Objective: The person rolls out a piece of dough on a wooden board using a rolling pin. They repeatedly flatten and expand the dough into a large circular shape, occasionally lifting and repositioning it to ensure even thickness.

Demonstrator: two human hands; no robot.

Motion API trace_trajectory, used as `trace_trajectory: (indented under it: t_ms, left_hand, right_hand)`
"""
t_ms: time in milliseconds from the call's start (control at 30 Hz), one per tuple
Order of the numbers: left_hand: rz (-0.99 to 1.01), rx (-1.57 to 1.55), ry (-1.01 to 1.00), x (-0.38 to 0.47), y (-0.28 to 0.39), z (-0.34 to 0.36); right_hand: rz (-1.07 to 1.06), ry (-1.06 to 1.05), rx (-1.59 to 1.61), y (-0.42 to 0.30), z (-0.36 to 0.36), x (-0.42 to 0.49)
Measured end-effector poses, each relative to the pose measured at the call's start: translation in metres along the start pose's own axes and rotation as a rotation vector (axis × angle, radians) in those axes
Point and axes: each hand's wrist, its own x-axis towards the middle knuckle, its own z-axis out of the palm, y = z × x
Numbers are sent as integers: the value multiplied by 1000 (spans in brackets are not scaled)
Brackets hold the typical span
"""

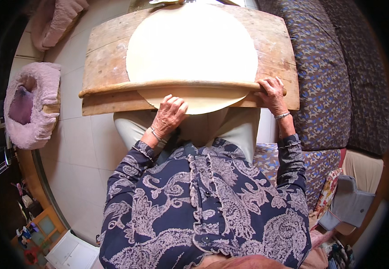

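A large round sheet of rolled dough (pixel 192 47) lies on a wooden board (pixel 105 60), its near edge hanging over the board's front edge. Across the dough's near part rests a long wooden rolling pin (pixel 167 84). My right hand (pixel 272 92) is on the pin near its right end, fingers over the wood. My left hand (pixel 171 112) is at the overhanging dough, just on the near side of the pin, with its fingers curled at the dough's edge; whether it pinches the dough is hard to tell. The dough's far part is washed out by bright light.
A patterned sofa (pixel 319 74) stands close along the board's right side. On the tiled floor (pixel 76 101) to the left are a pink plush pet bed (pixel 11 134) and another pink plush item (pixel 60 20). My knees are under the board's front edge.
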Motion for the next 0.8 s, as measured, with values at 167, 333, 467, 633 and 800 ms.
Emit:
trace_trajectory:
  t_ms: [167,333,467,633,800]
  left_hand:
    - [-30,-53,53,39,-8,-18]
    - [-92,32,-6,107,-62,-20]
    - [-268,-13,-15,89,-78,12]
    - [-36,-91,-29,72,-58,-7]
    - [-53,-19,-28,49,-52,-6]
  right_hand:
    - [5,-33,-41,6,-4,0]
    - [35,-65,-44,-5,-24,4]
    - [66,38,-12,-26,-25,10]
    - [33,125,212,-104,19,24]
    - [-150,150,81,-161,68,45]
